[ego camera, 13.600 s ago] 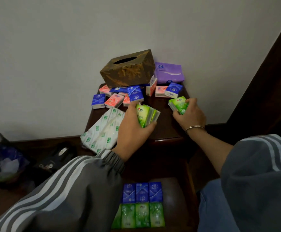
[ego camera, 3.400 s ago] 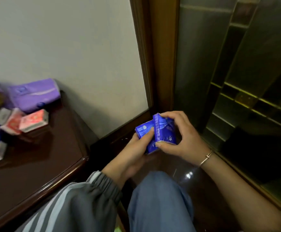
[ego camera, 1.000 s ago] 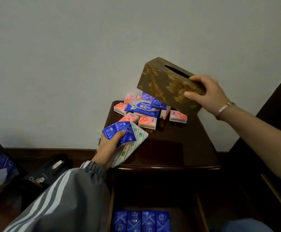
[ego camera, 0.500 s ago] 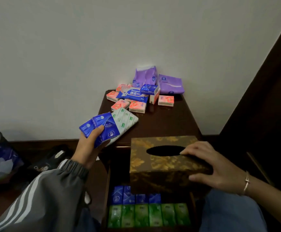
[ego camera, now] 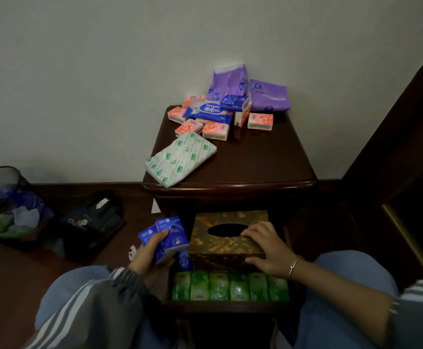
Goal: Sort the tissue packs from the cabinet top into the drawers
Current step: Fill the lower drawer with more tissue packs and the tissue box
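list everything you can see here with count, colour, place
dark wooden cabinet: one, brown, against wall, drawer open
green tissue packs: six, green, drawer's front row
patterned tissue box: one, gold-brown, behind them
pink tissue packs: about six, pink, cabinet top
flat blue lettered pack: one, blue, atop pinks
purple soft packs: two, purple, by wall
white green-printed soft pack: one, white, top's front-left
small blue tissue packs: at least two, blue, held
black mesh bin: one, black, floor left
left hand: grips blue packs
right hand: grips box
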### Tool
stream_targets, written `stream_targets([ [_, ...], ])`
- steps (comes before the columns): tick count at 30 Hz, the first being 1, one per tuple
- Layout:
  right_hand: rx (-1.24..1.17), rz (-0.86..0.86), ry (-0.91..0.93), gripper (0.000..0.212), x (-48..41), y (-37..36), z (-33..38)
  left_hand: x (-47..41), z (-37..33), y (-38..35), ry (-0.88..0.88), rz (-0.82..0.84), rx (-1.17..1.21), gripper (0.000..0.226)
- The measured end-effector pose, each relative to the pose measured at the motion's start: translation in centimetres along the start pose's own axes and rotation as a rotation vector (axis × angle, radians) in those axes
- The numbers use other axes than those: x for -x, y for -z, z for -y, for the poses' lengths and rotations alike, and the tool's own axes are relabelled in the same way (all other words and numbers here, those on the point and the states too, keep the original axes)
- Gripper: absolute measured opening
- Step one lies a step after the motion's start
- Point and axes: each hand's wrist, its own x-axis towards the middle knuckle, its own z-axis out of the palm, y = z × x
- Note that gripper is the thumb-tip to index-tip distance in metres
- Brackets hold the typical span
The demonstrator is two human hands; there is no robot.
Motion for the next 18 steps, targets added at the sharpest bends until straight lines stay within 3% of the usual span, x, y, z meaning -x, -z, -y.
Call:
stream_targets([
  [9, -0.004, 0.139, -0.133, 0.065, 0.2, -1.8, -3.1, -1.8, 3.1, -2.8, -0.07, 0.082, -0.102, 0.066],
  [12, -0.056, 0.186, -0.119, 0.066, 1.2, -1.8, -2.0, -1.2, 3.6, -2.2, -0.043, 0.071, -0.091, 0.072],
  [14, -0.207, 0.231, -0.235, 0.064, 0.9, -5.1, -4.3, -6.0, 5.5, -0.8, 0.065, 0.079, -0.15, 0.078],
  [16, -0.352, 0.051, -0.349, 0.056, 1.7, -4.9, -3.6, -5.5, 5.7, -0.1, 0.09, 0.098, -0.135, 0.08],
  [18, -0.507, -0.159, -0.58, 0.053, 1.4, -4.2, -3.6, -5.7, 5.7, -0.1, 0.076, 0.1, -0.143, 0.08],
])
